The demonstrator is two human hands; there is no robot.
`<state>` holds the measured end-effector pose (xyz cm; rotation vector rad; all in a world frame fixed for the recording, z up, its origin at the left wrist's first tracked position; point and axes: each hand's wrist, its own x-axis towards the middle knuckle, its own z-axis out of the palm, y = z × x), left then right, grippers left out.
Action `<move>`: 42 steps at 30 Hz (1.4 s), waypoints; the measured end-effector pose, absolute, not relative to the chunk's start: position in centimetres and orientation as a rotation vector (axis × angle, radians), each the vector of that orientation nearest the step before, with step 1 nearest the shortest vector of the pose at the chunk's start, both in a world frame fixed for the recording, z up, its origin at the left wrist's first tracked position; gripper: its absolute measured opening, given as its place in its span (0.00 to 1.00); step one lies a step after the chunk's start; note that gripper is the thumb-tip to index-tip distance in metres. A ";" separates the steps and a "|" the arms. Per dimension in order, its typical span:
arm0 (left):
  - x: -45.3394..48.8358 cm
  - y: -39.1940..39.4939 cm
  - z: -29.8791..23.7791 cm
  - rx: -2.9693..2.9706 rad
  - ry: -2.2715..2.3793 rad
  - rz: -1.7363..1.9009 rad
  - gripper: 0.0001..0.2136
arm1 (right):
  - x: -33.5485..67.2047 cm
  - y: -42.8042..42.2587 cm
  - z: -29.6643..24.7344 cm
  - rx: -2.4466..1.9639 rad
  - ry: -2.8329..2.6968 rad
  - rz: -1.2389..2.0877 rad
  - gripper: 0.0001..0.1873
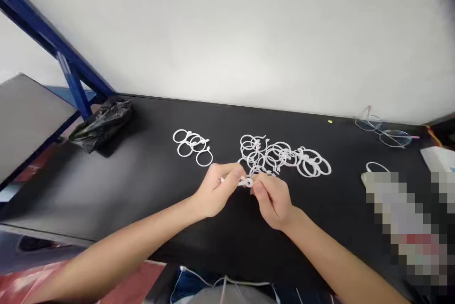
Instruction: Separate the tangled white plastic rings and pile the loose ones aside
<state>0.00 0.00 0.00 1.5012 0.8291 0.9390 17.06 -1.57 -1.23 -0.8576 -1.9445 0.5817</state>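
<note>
My left hand (221, 188) and my right hand (272, 197) meet over the black table, both closed on one small white plastic ring (249, 182) with an eyelet. Thumb and fingers pinch it from either side, and most of the piece is hidden by them. Just beyond my hands lies a tangled pile of white plastic rings (280, 154), each with a small hook or clasp. A smaller group of similar white rings (185, 149) rests to the left, some overlapping.
A crumpled black plastic bag (103, 124) sits at the far left of the black table (149, 176), near a blue metal frame (76, 83). Eyeglasses (384, 131) lie at the back right. Another white ring (377, 166) is beside a blurred-out object (405, 223) on the right.
</note>
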 end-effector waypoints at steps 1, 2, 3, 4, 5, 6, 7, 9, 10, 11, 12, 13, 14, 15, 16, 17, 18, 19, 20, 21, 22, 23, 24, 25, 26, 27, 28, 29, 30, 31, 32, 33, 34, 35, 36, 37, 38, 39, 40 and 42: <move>0.0 0.1 -0.1 1.493 0.835 0.932 0.28 | 17.1 -1.6 -1.2 -0.864 -1.949 0.585 0.15; 0.0 0.2 -0.1 1.485 0.839 0.925 0.28 | 17.1 -1.6 -1.2 -0.869 -1.952 0.589 0.15; 0.0 0.3 -0.2 1.476 0.842 0.919 0.28 | 17.1 -1.6 -1.1 -0.873 -1.953 0.593 0.15; 0.0 0.3 -0.2 1.465 0.844 0.913 0.29 | 17.1 -1.6 -1.1 -0.877 -1.952 0.597 0.15; 0.0 0.4 -0.2 1.453 0.843 0.909 0.29 | 17.1 -1.6 -1.1 -0.881 -1.950 0.600 0.14; 0.1 0.4 -0.2 1.441 0.841 0.904 0.29 | 17.1 -1.7 -1.1 -0.883 -1.946 0.604 0.13; 0.1 0.4 -0.2 1.430 0.839 0.899 0.30 | 17.1 -1.7 -1.1 -0.883 -1.942 0.610 0.11; 0.2 0.4 -0.1 1.410 0.836 0.886 0.30 | 17.0 -1.7 -1.1 -0.876 -1.931 0.623 0.06; 0.2 0.4 0.0 1.404 0.836 0.880 0.31 | 17.0 -1.7 -1.2 -0.875 -1.923 0.627 0.04; 0.2 0.4 0.0 1.398 0.835 0.874 0.31 | 17.0 -1.7 -1.2 -0.877 -1.912 0.629 0.03; 0.3 0.4 0.1 1.394 0.835 0.867 0.31 | 17.1 -1.8 -1.3 -0.879 -1.900 0.632 0.04; 0.3 0.4 0.2 1.392 0.837 0.860 0.32 | 17.1 -1.8 -1.4 -0.882 -1.887 0.636 0.05; 0.3 0.4 0.2 1.392 0.839 0.851 0.32 | 17.1 -1.8 -1.5 -0.882 -1.876 0.639 0.06; 0.3 0.4 0.2 1.392 0.842 0.841 0.32 | 17.1 -1.8 -1.6 -0.880 -1.867 0.644 0.07; 0.3 0.4 0.2 1.392 0.843 0.833 0.33 | 17.1 -1.8 -1.6 -0.873 -1.861 0.649 0.08; 0.3 0.3 0.2 1.394 0.846 0.825 0.33 | 17.0 -1.7 -1.6 -0.866 -1.856 0.652 0.08; 0.3 0.3 0.2 1.397 0.847 0.819 0.33 | 17.0 -1.7 -1.6 -0.861 -1.852 0.656 0.09; 0.3 0.3 0.1 1.402 0.846 0.813 0.33 | 17.0 -1.7 -1.6 -0.859 -1.847 0.662 0.09; 0.3 0.3 0.0 1.407 0.842 0.806 0.33 | 17.0 -1.7 -1.6 -0.859 -1.842 0.670 0.10; 0.3 0.3 0.0 1.411 0.837 0.803 0.33 | 17.0 -1.7 -1.6 -0.862 -1.836 0.679 0.10; 0.3 0.3 -0.1 1.413 0.830 0.800 0.33 | 17.0 -1.7 -1.5 -0.866 -1.830 0.689 0.10; 0.4 0.3 -0.1 1.414 0.822 0.797 0.32 | 17.0 -1.7 -1.5 -0.871 -1.824 0.697 0.10; 0.4 0.3 -0.2 1.416 0.817 0.796 0.31 | 16.9 -1.7 -1.5 -0.871 -1.818 0.702 0.11; 0.4 0.3 -0.2 1.419 0.815 0.793 0.30 | 16.9 -1.7 -1.5 -0.868 -1.814 0.706 0.11; 0.4 0.3 -0.2 1.426 0.815 0.787 0.29 | 16.9 -1.7 -1.4 -0.863 -1.811 0.711 0.11; 0.4 0.3 -0.2 1.436 0.814 0.778 0.28 | 16.9 -1.7 -1.4 -0.854 -1.809 0.716 0.11; 0.4 0.3 -0.1 1.450 0.811 0.766 0.27 | 16.9 -1.7 -1.4 -0.842 -1.809 0.719 0.11; 0.4 0.3 0.0 1.463 0.807 0.757 0.27 | 16.9 -1.7 -1.3 -0.832 -1.809 0.722 0.11; 0.4 0.2 0.1 1.475 0.802 0.749 0.26 | 16.8 -1.7 -1.3 -0.825 -1.810 0.725 0.11; 0.4 0.2 0.1 1.484 0.796 0.742 0.26 | 16.8 -1.7 -1.2 -0.823 -1.810 0.727 0.11; 0.4 0.2 0.2 1.488 0.794 0.739 0.26 | 16.8 -1.7 -1.2 -0.822 -1.811 0.727 0.11; 0.3 0.3 0.3 1.486 0.793 0.737 0.26 | 16.8 -1.7 -1.2 -0.824 -1.812 0.728 0.11; 0.3 0.3 0.3 1.479 0.793 0.734 0.26 | 16.8 -1.7 -1.3 -0.828 -1.813 0.728 0.11; 0.3 0.3 0.4 1.470 0.791 0.732 0.25 | 16.9 -1.7 -1.3 -0.835 -1.815 0.725 0.10; 0.3 0.4 0.4 1.457 0.787 0.730 0.25 | 16.9 -1.7 -1.4 -0.847 -1.818 0.717 0.10; 0.2 0.4 0.3 1.439 0.780 0.730 0.24 | 16.9 -1.7 -1.4 -0.865 -1.819 0.705 0.10; 0.2 0.4 0.3 1.415 0.768 0.729 0.24 | 17.0 -1.7 -1.4 -0.885 -1.819 0.691 0.09; 0.3 0.5 0.2 1.385 0.753 0.729 0.23 | 17.0 -1.7 -1.4 -0.905 -1.819 0.674 0.09; 0.3 0.6 0.1 1.347 0.732 0.729 0.22 | 17.1 -1.7 -1.4 -0.924 -1.819 0.659 0.09; 0.4 0.7 0.0 1.258 0.678 0.720 0.21 | 17.1 -1.6 -1.4 -0.942 -1.814 0.633 0.09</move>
